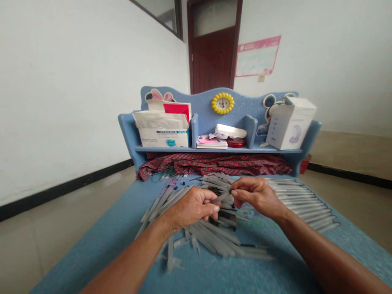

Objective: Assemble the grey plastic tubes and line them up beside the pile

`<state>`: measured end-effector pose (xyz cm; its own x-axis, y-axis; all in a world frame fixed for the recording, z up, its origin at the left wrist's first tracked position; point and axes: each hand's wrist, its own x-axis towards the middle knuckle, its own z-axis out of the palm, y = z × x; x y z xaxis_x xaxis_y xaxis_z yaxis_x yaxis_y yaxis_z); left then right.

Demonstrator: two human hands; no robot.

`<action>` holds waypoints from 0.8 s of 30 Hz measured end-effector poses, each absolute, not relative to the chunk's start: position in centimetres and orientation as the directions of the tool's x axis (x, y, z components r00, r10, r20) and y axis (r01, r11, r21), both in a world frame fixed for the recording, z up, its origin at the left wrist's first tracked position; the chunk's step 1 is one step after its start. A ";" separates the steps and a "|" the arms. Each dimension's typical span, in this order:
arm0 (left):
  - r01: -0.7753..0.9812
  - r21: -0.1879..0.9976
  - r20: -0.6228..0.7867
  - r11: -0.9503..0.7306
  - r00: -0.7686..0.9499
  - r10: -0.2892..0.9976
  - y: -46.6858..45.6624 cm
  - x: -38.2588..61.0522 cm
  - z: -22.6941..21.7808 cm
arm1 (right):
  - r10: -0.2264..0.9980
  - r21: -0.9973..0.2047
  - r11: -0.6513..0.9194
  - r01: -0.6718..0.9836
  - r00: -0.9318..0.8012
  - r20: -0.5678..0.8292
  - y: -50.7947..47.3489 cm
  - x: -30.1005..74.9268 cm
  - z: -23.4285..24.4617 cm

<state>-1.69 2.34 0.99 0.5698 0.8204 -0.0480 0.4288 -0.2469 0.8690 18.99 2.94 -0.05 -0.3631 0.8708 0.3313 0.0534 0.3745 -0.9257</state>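
My left hand (192, 208) and my right hand (255, 195) meet over the middle of a blue desk (101, 249). Both are closed in a pinch on one grey pen part (221, 198) held between them. Under and around the hands lies a loose heap of grey pen barrels (211, 239) with some black pieces mixed in. To the right, a neat row of grey pens (303, 202) lies side by side on the desk.
A red checked cloth (214, 163) lies at the back of the desk under a blue shelf (214, 149). The shelf holds a mask box (163, 136), papers, a red tin, a white carton (290, 122) and a yellow clock (222, 103). A brown door stands behind.
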 end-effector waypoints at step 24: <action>0.457 0.860 -0.149 -0.224 0.647 0.748 1.9 -2.0 2.9 | 0.664 -0.750 0.624 0.222 -0.656 0.358 2.8 20.5 0.8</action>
<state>-2.03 1.94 2.87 0.6467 0.7481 -0.1487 0.4575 -0.2245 0.8604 20.47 2.77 0.77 -0.6561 0.6642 0.3583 0.2218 0.6235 -0.7497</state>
